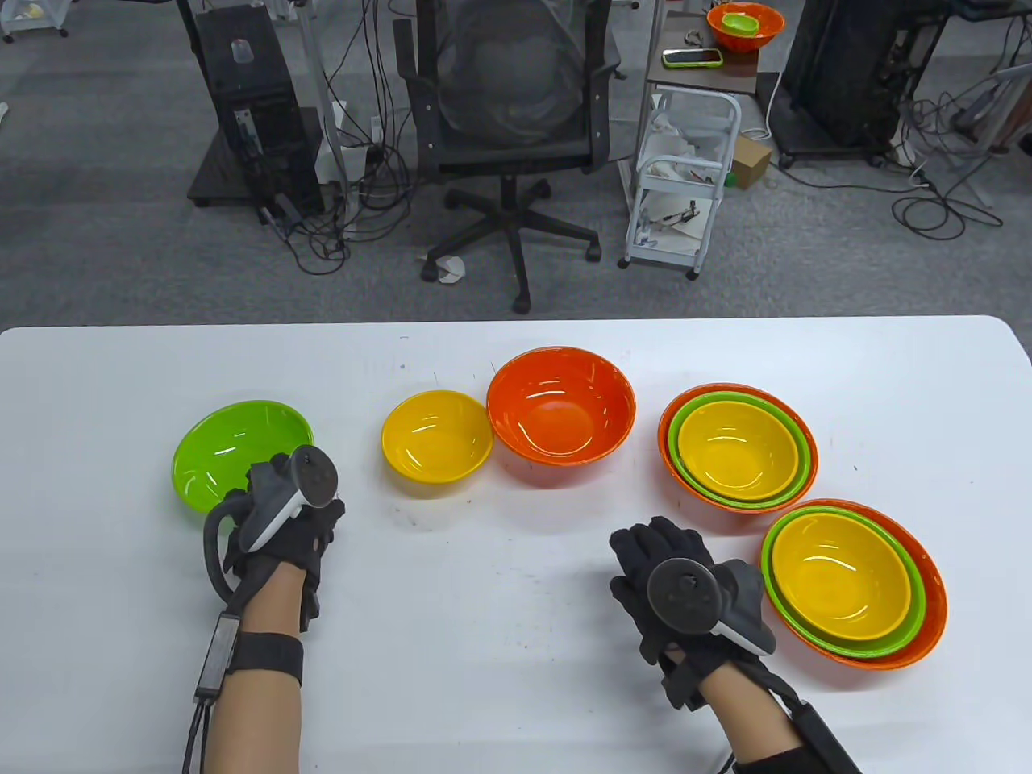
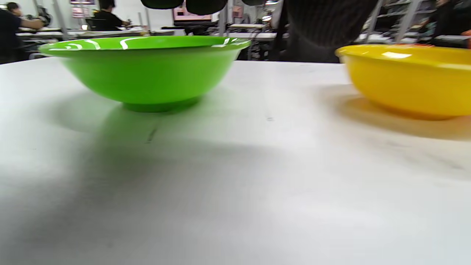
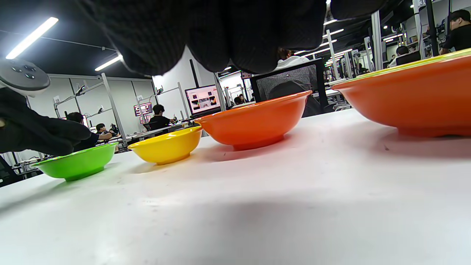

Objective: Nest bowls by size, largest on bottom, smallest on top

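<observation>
We saw left hand (image 1: 278,524) near green bowl (image 1: 234,451), holding nothing; how far open, could not tell. Right hand (image 1: 677,588) loose, held nothing. Best, we thought: take green by rim, set flat inside orange bowl (image 1: 560,411), yellow bowl (image 1: 435,435) last.

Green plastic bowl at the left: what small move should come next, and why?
Probably the left hand lifts the loose green plastic bowl toward the empty orange plastic bowl. Orange looks largest, so it stays as the base; the small yellow plastic bowl goes in last.
</observation>
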